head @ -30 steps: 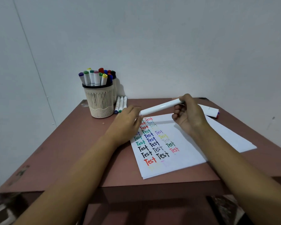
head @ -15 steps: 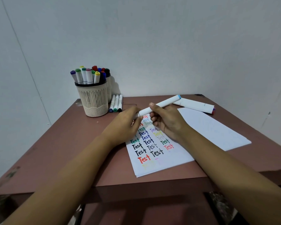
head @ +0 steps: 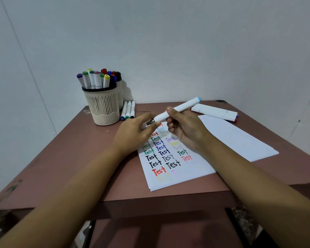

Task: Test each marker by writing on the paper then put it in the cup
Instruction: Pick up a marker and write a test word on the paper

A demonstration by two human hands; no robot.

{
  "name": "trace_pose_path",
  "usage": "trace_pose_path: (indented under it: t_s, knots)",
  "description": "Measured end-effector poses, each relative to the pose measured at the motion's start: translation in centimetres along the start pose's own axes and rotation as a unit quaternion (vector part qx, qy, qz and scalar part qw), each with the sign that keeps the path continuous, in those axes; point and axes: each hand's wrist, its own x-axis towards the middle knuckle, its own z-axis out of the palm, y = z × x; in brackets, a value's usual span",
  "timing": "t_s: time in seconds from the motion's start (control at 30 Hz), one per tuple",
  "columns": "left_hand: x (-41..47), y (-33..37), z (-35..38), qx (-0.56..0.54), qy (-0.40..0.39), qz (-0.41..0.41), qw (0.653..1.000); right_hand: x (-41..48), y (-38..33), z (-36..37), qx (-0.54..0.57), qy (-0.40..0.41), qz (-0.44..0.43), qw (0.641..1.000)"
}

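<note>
Holding the white marker (head: 179,109) w/ my right hand (head: 184,129), fingers wrapped round the barrel, blue end tilted up & away, just above the paper (head: 186,170). Left hand (head: 134,135) pinches its lower end; cap on or off there, can't tell. Cup (head: 104,108) stands back left on the table (head: 61,158), well apart, packed w/ stored markers (head: 97,80); three loose markers (head: 127,110) lie just beside it.
</note>
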Motion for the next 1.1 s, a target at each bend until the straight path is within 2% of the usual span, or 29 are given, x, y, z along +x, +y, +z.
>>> trace_pose_path:
  t_s: [0.13,0.23,0.3,0.37,0.47,0.57,0.7,0.77,0.87,1.1]
  knots:
    - [0.0,0.2,-0.1,-0.005,-0.031,-0.05,0.998,-0.1,-0.4,0.0,-0.005,0.076,0.01,0.997]
    - [0.1,-0.1,-0.2,-0.045,-0.032,-0.101,0.993,-0.2,-1.0,-0.4,0.097,0.137,0.024,0.986]
    - [0.2,-0.5,-0.2,-0.079,-0.01,-0.142,0.987,-0.3,-1.1,-0.7,0.165,0.14,0.05,0.975]
    - [0.3,-0.7,-0.1,-0.102,-0.011,-0.17,0.98,-0.6,-1.2,-0.8,0.175,0.132,0.063,0.974]
    - [0.3,-1.1,-0.2,-0.09,-0.03,-0.194,0.976,-1.2,-1.2,-0.9,0.106,0.131,0.043,0.985]
    - [0.4,-1.3,-0.1,-0.029,-0.069,-0.175,0.982,-1.9,-1.1,-0.8,0.006,0.155,0.034,0.987]
    - [0.4,-1.5,-0.2,0.013,-0.102,-0.162,0.981,-3.5,-1.8,-0.7,-0.004,0.15,0.04,0.988]
    - [0.3,-1.5,-0.3,0.01,-0.112,-0.162,0.98,-4.9,-2.4,-0.7,-0.056,0.145,0.039,0.987]
    - [0.2,-1.5,-0.3,0.008,-0.109,-0.161,0.981,-6.9,-2.5,-1.1,-0.159,0.165,0.032,0.973]
    - [0.2,-1.6,-0.3,-0.01,-0.083,-0.192,0.978,-8.3,-1.2,-1.5,-0.235,0.183,0.001,0.955]
